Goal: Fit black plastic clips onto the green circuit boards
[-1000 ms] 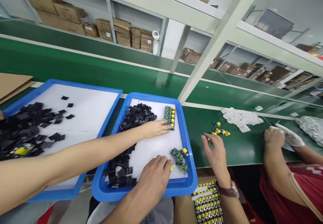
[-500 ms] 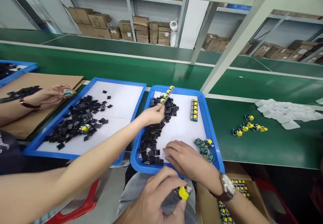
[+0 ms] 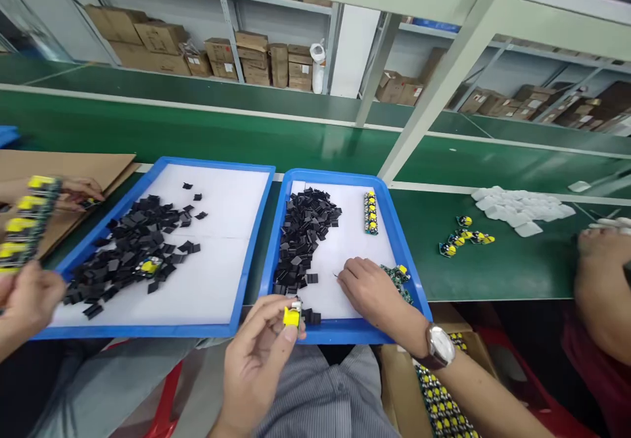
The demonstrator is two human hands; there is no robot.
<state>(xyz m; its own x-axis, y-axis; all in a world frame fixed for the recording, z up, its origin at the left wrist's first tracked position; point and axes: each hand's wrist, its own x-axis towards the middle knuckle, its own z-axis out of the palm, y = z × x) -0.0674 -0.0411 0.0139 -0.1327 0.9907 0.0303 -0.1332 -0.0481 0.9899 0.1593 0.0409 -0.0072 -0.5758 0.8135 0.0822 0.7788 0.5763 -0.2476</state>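
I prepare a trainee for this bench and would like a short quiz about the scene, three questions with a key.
1. True or false: the watch is on the person's left wrist.
2. What does the left hand hold?
3. Fill the gap: in the blue tray under the right hand, the black pieces lie to the ___ of the row of yellow-topped boards, as pictured.

Key: 1. False, it is on the right wrist. 2. A small yellow-topped part. 3. Left.

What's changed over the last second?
A co-worker's hand took a board strip from the right tray and carried it left. The right hand moved left, from bench to that tray. The left hand still holds a yellow-topped board; the other strip stayed.
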